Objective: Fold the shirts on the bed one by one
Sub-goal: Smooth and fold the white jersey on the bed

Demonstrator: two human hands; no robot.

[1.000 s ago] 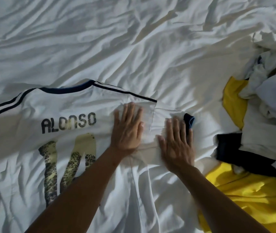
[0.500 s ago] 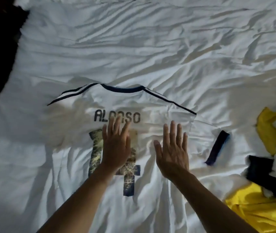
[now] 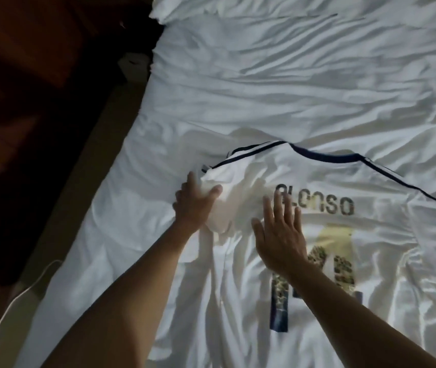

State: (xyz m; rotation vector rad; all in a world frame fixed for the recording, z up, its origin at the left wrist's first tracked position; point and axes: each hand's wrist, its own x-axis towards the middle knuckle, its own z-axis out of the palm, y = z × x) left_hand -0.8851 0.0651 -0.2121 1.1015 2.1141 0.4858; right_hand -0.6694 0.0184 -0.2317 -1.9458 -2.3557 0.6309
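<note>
Our bed [image 3: 264, 75], spread with a creased white sheet, fills most of the view. The white shirt [image 3: 312, 171] lies back-up on its near part, navy-trimmed and lettered ALONSO. Our left hand [image 3: 194, 205] curls round the bunched sleeve [image 3: 219, 211] at the shirt's left edge, thumb on top. Our right hand [image 3: 280, 235] lies flat on the shirt, fingers straight and spread, holding nothing. A thin white cable [image 3: 23, 290] trails over the dark floor beside the bed.

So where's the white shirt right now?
Head view, centre to right: the white shirt lies back-up on the bed near its left edge, left hand gripping its shoulder, right hand flat on it.
</note>
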